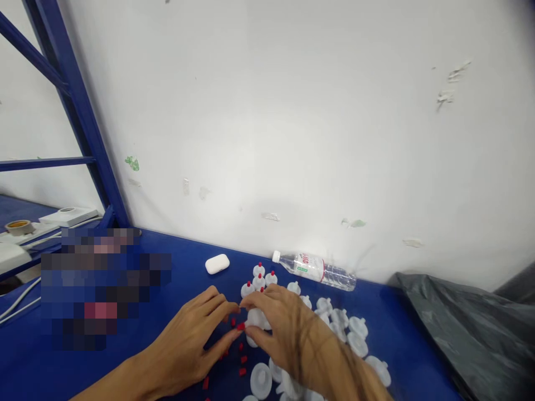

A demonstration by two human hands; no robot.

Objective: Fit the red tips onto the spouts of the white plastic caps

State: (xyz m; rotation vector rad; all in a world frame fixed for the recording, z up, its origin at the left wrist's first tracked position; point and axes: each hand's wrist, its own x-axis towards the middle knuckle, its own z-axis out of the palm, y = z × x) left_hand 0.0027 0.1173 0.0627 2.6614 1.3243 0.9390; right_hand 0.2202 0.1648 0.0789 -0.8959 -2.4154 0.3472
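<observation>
Left hand (188, 334): one red cap (241, 327) pinched at the fingertips. Right hand (286, 320): one translucent plastic cup (256, 319) gripped between thumb and fingers, nozzle toward the cap. Hands: brought close together over the blue table (167, 253); whether the cap is fully seated cannot be told. Method, as judged: cup to be steadied by its body, cap lined up straight with the nozzle, pressure applied evenly, without squashing the wall. Loose red caps (243, 359): scattered below the fingers. Capped cups (259, 271): grouped beyond the hands. Uncapped cups (358, 343): strewn to the right, best left undisturbed by the forearm.
</observation>
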